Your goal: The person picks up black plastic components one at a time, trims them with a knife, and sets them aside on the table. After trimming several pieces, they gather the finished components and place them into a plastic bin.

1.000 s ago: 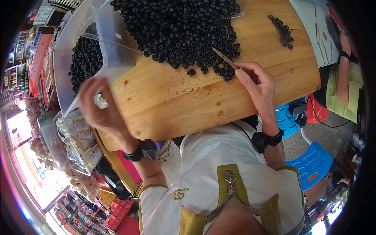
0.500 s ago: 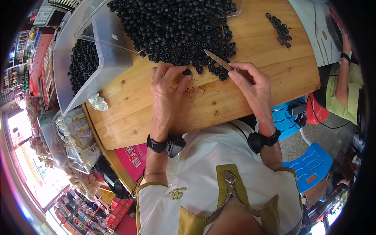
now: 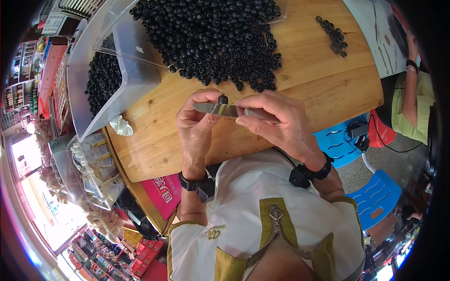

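Observation:
Between the fingertips of my left hand (image 3: 193,129) is one small round black cap (image 3: 223,99), pinched above the table. My right hand (image 3: 286,124) is closed around the handle of a knife (image 3: 211,108). The knife's flat silver blade lies crosswise just below the cap, close to my left thumb; whether its edge touches the cap I cannot tell. Beyond both hands spreads a big pile of similar black caps (image 3: 211,42), some with a ring-shaped hollow facing up.
A clear plastic bin (image 3: 140,77) with more black caps stands left on the wooden table (image 3: 323,89), near a crumpled white tissue (image 3: 121,125). A small row of caps (image 3: 335,35) lies far right. Blue stools (image 3: 375,196) and another person's arm (image 3: 410,93) are at right.
Both hands have drawn back toward me and together, lifting a cap off the table. The knife has swung from pointing at the pile to lying across by the cap.

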`<action>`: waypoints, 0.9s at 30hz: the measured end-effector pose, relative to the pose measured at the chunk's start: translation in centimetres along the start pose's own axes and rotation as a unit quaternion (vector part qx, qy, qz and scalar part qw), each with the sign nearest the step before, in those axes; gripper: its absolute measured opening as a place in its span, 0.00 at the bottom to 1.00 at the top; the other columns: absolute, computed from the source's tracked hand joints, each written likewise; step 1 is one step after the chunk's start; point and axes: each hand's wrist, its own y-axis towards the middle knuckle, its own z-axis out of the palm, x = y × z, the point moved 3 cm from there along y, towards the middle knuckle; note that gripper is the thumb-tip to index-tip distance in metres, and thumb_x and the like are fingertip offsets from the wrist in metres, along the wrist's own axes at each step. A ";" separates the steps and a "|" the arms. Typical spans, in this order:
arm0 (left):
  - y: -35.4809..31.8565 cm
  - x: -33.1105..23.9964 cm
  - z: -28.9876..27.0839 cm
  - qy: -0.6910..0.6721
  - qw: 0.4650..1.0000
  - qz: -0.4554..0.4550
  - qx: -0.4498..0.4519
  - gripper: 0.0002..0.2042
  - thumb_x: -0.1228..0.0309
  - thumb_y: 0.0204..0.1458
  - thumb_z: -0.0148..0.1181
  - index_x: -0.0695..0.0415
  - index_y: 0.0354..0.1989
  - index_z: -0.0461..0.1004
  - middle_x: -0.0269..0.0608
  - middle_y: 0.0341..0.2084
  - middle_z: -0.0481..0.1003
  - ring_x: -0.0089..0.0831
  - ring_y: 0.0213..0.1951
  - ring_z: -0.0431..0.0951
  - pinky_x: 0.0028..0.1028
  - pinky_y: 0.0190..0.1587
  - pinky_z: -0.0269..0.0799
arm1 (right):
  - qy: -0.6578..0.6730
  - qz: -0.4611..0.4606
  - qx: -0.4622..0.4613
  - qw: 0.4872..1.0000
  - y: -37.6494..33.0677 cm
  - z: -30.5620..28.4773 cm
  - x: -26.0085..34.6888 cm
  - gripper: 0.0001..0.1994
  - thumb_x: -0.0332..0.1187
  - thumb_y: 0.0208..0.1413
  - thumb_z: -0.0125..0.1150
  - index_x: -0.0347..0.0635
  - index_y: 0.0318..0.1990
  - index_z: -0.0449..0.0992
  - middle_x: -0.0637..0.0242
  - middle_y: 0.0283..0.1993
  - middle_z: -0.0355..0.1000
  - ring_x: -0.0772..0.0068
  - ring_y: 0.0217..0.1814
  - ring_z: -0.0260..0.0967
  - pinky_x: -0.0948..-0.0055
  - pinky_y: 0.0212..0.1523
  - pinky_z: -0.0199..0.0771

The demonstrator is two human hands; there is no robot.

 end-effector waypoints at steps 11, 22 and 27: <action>-0.8 -1.3 0.1 -0.017 1.000 0.007 0.013 0.13 0.77 0.49 0.65 0.66 0.42 0.74 0.44 0.40 0.72 0.29 0.39 0.72 0.28 0.44 0.70 | -0.025 0.021 -0.006 0.999 0.6 -0.3 0.2 0.12 0.26 0.52 0.69 0.40 0.44 0.79 0.70 0.32 0.76 0.82 0.30 0.69 0.79 0.29 0.69; -0.8 -1.6 0.1 -0.036 0.999 0.021 0.001 0.12 0.83 0.47 0.66 0.65 0.41 0.75 0.43 0.41 0.74 0.25 0.40 0.74 0.25 0.46 0.71 | 0.005 0.062 -0.035 0.997 0.2 -1.3 0.2 0.11 0.24 0.52 0.68 0.37 0.44 0.79 0.70 0.34 0.76 0.85 0.31 0.68 0.82 0.32 0.68; -0.8 -1.2 -0.1 0.010 1.000 0.017 -0.012 0.18 0.68 0.48 0.71 0.63 0.43 0.73 0.45 0.40 0.72 0.31 0.40 0.73 0.29 0.45 0.71 | 0.005 -0.025 0.030 0.999 0.5 0.5 1.3 0.13 0.25 0.50 0.70 0.40 0.44 0.79 0.68 0.31 0.75 0.80 0.26 0.67 0.79 0.25 0.66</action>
